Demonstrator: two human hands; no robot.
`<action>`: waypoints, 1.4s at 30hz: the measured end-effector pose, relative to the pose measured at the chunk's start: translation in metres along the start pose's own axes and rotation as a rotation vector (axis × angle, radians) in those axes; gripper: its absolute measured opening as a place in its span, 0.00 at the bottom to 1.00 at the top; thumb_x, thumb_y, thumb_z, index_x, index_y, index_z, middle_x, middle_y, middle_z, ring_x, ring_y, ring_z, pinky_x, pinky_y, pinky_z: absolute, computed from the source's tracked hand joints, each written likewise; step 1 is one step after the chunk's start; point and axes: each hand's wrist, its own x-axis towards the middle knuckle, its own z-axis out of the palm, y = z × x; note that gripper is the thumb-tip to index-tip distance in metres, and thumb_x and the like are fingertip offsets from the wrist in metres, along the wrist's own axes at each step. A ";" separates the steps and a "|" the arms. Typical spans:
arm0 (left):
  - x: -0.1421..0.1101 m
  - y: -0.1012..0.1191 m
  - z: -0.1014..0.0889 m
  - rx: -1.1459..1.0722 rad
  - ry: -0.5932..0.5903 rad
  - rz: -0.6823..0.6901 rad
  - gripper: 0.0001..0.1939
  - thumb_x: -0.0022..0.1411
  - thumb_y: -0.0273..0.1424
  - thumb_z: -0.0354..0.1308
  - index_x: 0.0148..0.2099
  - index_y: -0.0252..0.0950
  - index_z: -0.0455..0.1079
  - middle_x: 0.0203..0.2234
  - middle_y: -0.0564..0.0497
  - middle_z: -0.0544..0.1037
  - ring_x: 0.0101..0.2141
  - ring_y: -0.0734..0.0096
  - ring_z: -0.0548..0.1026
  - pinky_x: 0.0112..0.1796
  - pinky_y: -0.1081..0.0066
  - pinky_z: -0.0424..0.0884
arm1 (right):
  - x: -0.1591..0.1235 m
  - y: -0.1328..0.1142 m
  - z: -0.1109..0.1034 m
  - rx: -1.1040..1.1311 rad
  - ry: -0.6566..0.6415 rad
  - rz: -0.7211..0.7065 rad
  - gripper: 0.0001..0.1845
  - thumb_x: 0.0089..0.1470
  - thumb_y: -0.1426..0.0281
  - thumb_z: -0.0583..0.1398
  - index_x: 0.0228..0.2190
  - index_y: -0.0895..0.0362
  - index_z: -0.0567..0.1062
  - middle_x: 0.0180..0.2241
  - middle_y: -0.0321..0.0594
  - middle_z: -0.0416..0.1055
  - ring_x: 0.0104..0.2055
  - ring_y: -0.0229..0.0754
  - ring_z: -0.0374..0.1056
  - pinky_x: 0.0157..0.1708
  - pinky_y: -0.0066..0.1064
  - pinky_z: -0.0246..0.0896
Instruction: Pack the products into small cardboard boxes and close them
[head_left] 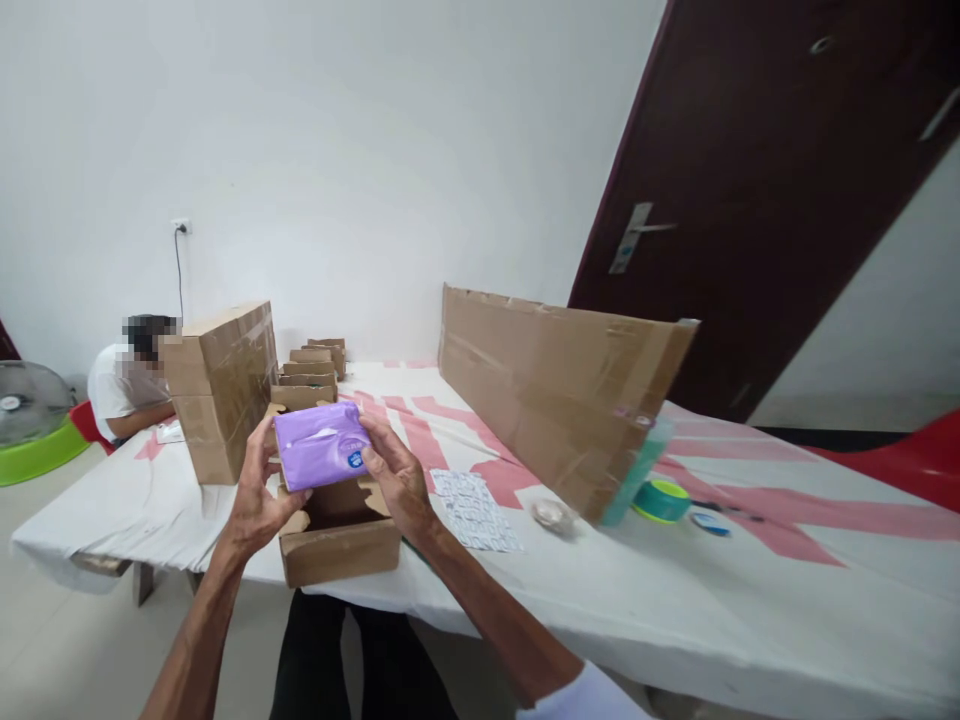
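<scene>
A purple plastic-wrapped pack [319, 445] with a small round blue mark is held up between both hands; its exact contents cannot be told. My left hand [259, 490] grips its left end, thumb along the lower edge. On the right end, my right hand [397, 475] closes with thumb and fingers. Directly beneath the pack, an open cardboard box [341, 553] stands at the table's near edge, its inside partly hidden by the pack and hands.
Several open small boxes [307, 380] stand in a row behind. Tall cardboard partitions rise at left [225, 390] and right [555, 390]. A printed sheet [476, 510], a clear tape roll [553, 516] and a green tape roll [661, 500] lie rightward. A person [127, 385] sits far left.
</scene>
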 end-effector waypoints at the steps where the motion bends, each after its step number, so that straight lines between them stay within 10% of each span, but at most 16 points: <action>1: 0.003 0.002 -0.003 -0.012 -0.011 -0.034 0.55 0.57 0.42 0.75 0.77 0.47 0.48 0.72 0.36 0.58 0.62 0.45 0.72 0.54 0.56 0.77 | 0.000 0.000 -0.001 0.024 -0.051 -0.005 0.32 0.61 0.51 0.65 0.63 0.48 0.73 0.69 0.44 0.65 0.72 0.54 0.59 0.69 0.48 0.58; 5: 0.013 0.012 -0.015 -0.129 -0.003 -0.287 0.56 0.50 0.45 0.78 0.75 0.42 0.55 0.64 0.36 0.72 0.56 0.44 0.78 0.49 0.56 0.79 | 0.000 0.001 -0.009 -0.030 -0.253 -0.011 0.48 0.52 0.55 0.72 0.70 0.44 0.64 0.74 0.44 0.55 0.72 0.57 0.58 0.67 0.48 0.62; 9: 0.013 0.019 -0.021 -0.165 -0.067 -0.508 0.42 0.57 0.58 0.68 0.64 0.37 0.72 0.54 0.38 0.81 0.53 0.42 0.80 0.44 0.58 0.79 | 0.005 0.006 -0.013 -0.218 -0.175 0.039 0.44 0.47 0.61 0.73 0.65 0.50 0.70 0.60 0.47 0.72 0.56 0.52 0.72 0.54 0.43 0.72; 14: 0.004 0.015 -0.016 -0.250 -0.198 -0.398 0.44 0.54 0.47 0.76 0.68 0.41 0.69 0.61 0.40 0.78 0.57 0.46 0.77 0.52 0.58 0.77 | 0.014 0.006 -0.008 -0.127 -0.122 0.198 0.29 0.52 0.51 0.70 0.49 0.56 0.80 0.40 0.42 0.80 0.38 0.46 0.75 0.38 0.36 0.74; 23: 0.022 -0.001 -0.001 -0.334 0.042 -0.348 0.52 0.55 0.47 0.75 0.74 0.38 0.55 0.55 0.39 0.82 0.53 0.47 0.81 0.43 0.63 0.81 | 0.030 0.025 -0.006 0.031 -0.128 0.222 0.33 0.57 0.49 0.65 0.59 0.49 0.68 0.54 0.47 0.76 0.52 0.51 0.75 0.46 0.40 0.77; 32: 0.003 -0.052 0.003 -0.130 0.001 -0.507 0.51 0.54 0.54 0.72 0.71 0.36 0.61 0.43 0.42 0.84 0.35 0.60 0.82 0.30 0.70 0.76 | 0.019 0.082 -0.004 0.038 -0.116 0.533 0.25 0.57 0.55 0.65 0.53 0.50 0.74 0.48 0.44 0.76 0.48 0.49 0.76 0.38 0.37 0.80; 42: -0.006 -0.056 0.007 -0.135 0.034 -0.564 0.52 0.52 0.55 0.72 0.70 0.33 0.62 0.44 0.41 0.83 0.33 0.63 0.80 0.32 0.69 0.75 | 0.008 0.091 -0.002 0.043 -0.093 0.591 0.25 0.59 0.55 0.64 0.55 0.53 0.75 0.50 0.44 0.78 0.48 0.47 0.77 0.37 0.34 0.80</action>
